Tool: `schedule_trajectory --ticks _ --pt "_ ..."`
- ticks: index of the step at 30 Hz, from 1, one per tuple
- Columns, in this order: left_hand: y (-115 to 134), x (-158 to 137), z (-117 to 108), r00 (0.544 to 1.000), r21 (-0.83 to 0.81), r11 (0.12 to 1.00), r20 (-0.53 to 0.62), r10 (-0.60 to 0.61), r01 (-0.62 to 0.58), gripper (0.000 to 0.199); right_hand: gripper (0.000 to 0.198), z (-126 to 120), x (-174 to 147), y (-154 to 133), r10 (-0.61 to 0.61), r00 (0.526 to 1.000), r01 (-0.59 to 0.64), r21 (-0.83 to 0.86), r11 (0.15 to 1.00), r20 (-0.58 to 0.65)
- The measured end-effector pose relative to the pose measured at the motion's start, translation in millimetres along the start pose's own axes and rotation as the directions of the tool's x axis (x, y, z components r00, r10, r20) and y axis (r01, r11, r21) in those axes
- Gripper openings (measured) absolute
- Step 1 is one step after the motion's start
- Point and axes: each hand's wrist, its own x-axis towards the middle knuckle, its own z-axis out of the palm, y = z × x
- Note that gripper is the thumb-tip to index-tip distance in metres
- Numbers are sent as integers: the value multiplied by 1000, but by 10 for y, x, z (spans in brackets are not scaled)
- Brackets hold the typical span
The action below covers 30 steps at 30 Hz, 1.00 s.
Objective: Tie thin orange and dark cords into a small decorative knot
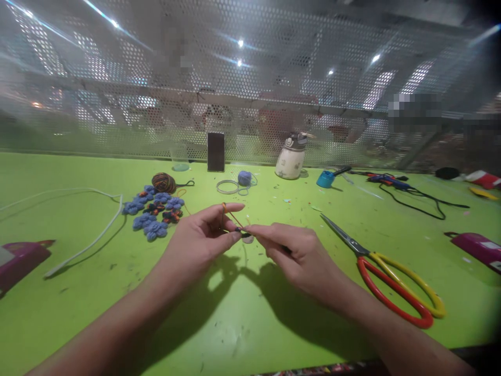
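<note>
My left hand [195, 232] is closed in a pinch on a small dark piece of crochet [238, 229]. Orange-brown yarn [234, 217] loops over its raised index finger and runs down to that piece. Held pen-like, my right hand [299, 250] meets the left at the work; what looks like a crochet hook is in it, almost wholly hidden by the fingers. Beyond my left wrist lie several crocheted flowers [155, 230], blue and dark multicoloured. Behind them sits a ball of multicoloured yarn [164, 183], with an orange strand visible near it.
Large scissors [395, 282] with red and yellow handles lie right of my right hand. Farther back are a blue yarn ball [245, 178], a ring [227, 186], a phone [216, 151], a white jug [290, 159] and a glue gun [387, 180]. A white cord [94, 237] crosses the left side.
</note>
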Motion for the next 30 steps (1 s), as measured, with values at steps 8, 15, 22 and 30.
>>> schedule_trajectory --ticks 8,15,22,30 --pt "-9 -9 16 999 -3 1000 -17 -27 27 47 42 -22 -34 0 -50 997 61 -207 976 55" --pt "-23 -17 16 1000 105 994 -22 16 -14 46 41 -9 -47 -5 -64 996 82 -299 951 70" --pt "-14 -22 23 998 230 972 -33 57 -48 44 43 0 -58 -46 -14 997 40 -341 939 80" --pt "-36 -40 40 992 356 932 -68 105 -74 43 49 20 -78 -68 28 996 7 -369 930 88"
